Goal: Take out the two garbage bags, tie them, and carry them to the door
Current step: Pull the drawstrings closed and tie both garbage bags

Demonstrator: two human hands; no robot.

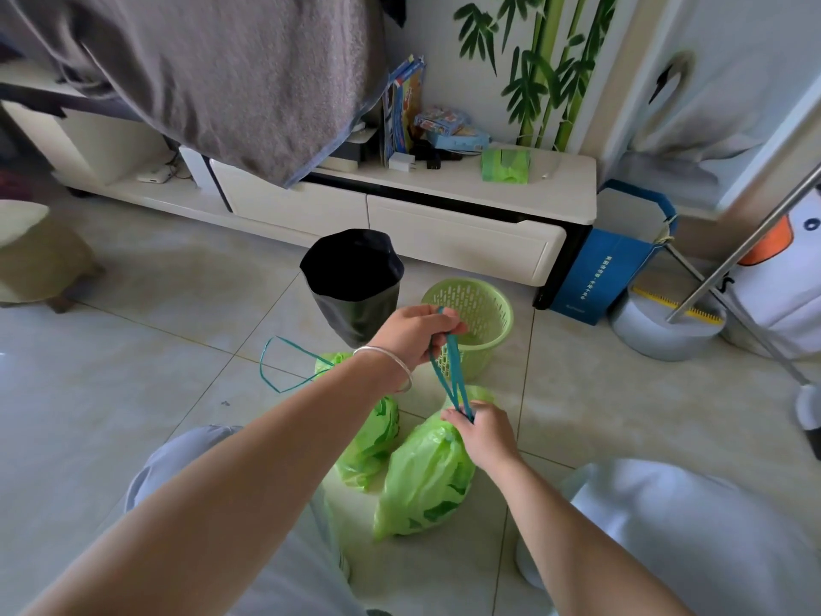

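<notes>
Head view: green basket [477,313] and black bin [355,286] stand behind both hands [417,333]

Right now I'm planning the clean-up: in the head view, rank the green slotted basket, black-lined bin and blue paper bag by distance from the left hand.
From the left hand:
1. Green slotted basket, just right of it.
2. Black-lined bin, behind-left.
3. Blue paper bag, far right, beside the cabinet.

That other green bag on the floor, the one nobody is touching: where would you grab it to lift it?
By its teal drawstring loop, coming from the left. The far bag lies with its cinched neck pointing that way, and the loop lies open on the tiles, clear of both hands. The thin, crumpled plastic body offers no firm hold.
</notes>
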